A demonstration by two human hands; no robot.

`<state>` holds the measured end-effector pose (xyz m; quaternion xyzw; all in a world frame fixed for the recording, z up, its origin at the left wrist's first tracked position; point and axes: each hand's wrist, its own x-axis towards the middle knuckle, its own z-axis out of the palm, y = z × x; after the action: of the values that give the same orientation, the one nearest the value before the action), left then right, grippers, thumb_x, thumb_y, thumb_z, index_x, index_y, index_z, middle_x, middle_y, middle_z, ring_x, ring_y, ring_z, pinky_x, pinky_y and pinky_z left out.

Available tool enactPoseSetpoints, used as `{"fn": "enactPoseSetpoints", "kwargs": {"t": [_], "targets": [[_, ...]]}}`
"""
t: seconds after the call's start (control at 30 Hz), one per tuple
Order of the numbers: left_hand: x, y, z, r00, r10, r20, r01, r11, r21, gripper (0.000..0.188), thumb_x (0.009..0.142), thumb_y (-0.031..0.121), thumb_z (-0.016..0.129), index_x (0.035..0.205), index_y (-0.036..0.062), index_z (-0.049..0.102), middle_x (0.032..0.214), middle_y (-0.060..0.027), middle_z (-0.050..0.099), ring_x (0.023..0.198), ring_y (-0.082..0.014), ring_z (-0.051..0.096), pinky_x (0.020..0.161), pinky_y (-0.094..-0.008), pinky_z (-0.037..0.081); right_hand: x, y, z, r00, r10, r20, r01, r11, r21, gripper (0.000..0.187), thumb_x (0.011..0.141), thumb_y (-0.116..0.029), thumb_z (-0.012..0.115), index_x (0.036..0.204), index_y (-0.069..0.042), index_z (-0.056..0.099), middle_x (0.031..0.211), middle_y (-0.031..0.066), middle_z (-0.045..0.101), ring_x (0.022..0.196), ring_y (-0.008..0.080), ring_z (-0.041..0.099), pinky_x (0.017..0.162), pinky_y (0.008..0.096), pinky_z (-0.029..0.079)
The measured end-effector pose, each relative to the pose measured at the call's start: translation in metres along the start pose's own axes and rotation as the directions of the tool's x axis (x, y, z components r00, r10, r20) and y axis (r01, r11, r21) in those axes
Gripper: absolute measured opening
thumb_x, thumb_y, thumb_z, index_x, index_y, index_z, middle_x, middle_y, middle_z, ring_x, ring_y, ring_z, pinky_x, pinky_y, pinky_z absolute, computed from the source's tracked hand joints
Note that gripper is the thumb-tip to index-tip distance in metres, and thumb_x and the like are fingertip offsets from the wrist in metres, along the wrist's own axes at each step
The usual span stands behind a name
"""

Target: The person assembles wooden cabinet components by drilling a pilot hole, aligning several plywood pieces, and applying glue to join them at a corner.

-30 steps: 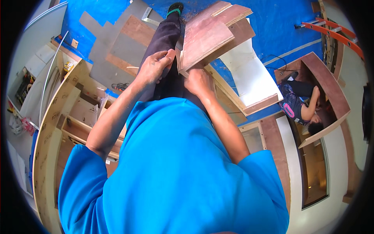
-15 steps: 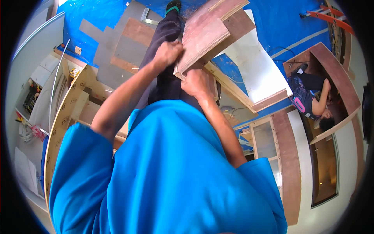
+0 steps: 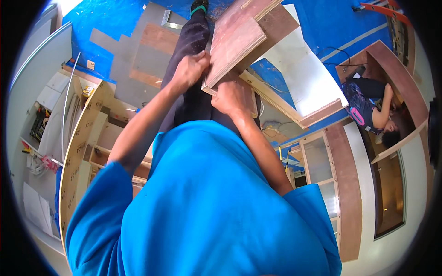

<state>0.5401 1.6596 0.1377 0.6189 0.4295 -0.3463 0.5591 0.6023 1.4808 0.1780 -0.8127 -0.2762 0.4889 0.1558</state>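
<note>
We see the left hand [image 3: 189, 71] with its fingers curled inward at the near left edge of a stepped plywood assembly [image 3: 232, 43]; the tips are blurred, and we cannot tell whether they grip anything. The right hand [image 3: 229, 97] is bent into a loose fist under the assembly's lower corner; its fingertips pass out of sight beneath the board, so we cannot tell whether it clasps the wood. The assembly lies tilted ahead of the torso, beside the dark trouser leg [image 3: 191, 43], its layered edge running up and to the right from the corner between the hands.

To the left of the left forearm, we find room over the grey sheet [image 3: 119, 60] as far as the curved plywood frame [image 3: 78, 170]. On the right, a wooden strip [image 3: 271, 98] passes close by the right hand, leaving less room; beyond it lie a white sheet [image 3: 301, 69] and the blue floor covering [image 3: 343, 27].

Farther right, we note a co-worker [image 3: 361, 103] lying partly within a curved plywood cabinet [image 3: 403, 69], whose wall hides part of the body. The assembly's far end, the sandalled foot [image 3: 199, 8] and an orange ladder [image 3: 386, 11] are cut off above.
</note>
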Motion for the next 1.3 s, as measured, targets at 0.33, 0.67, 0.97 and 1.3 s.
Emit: {"fn": "enactPoseSetpoints", "kwargs": {"t": [0.33,0.67,0.97,1.3], "targets": [[0.096,-0.094,0.028,0.888,0.455,-0.063,-0.379,0.804,0.457,0.024,0.096,0.016,0.058,0.113,0.0102,0.072,0.094,-0.0175,0.071,0.079,-0.0269,0.069,0.072,-0.0414,0.055,-0.01,-0.011,-0.005,0.989,0.053,0.14,-0.047,0.998,-0.05,0.018,0.077,-0.018,0.074,0.087,-0.004,0.08,0.087,0.0284,0.073,0.083,0.0481,0.072,0.078,0.0571,0.058],[0.028,-0.001,-0.049,0.985,-0.171,0.02,0.101,0.483,-0.87,0.057,0.102,0.025,0.051,0.155,0.004,0.054,0.062,0.008,0.036,0.049,-0.0073,0.033,0.046,-0.0274,0.029,-0.003,-0.007,-0.007,1.0,-0.025,0.012,0.026,0.999,-0.035,0.018,0.079,-0.017,0.073,0.089,-0.004,0.08,0.084,0.0231,0.076,0.081,0.0443,0.075,0.081,0.0533,0.06],[-0.036,-0.037,-0.054,0.972,0.136,0.193,0.079,0.585,-0.807,0.061,0.095,0.019,0.048,0.151,-0.0031,0.056,0.101,-0.0081,0.076,0.068,-0.0119,0.064,0.056,-0.0256,0.045,-0.013,0.011,-0.016,0.969,-0.069,-0.237,0.097,0.989,0.108,0.014,0.084,-0.012,0.067,0.08,0.001,0.072,0.079,0.0299,0.068,0.079,0.0513,0.068,0.073,0.0578,0.055],[-0.023,-0.015,-0.011,0.971,0.149,0.187,0.023,0.72,-0.693,0.052,0.099,0.015,0.053,0.147,-0.0032,0.06,0.094,-0.0134,0.073,0.072,-0.0188,0.071,0.068,-0.0316,0.061,-0.003,-0.016,-0.015,0.91,-0.118,-0.398,0.107,0.993,-0.05,0.032,0.078,-0.003,0.075,0.11,-0.002,0.077,0.102,0.0252,0.076,0.096,0.0436,0.073,0.087,0.0517,0.058]]}}
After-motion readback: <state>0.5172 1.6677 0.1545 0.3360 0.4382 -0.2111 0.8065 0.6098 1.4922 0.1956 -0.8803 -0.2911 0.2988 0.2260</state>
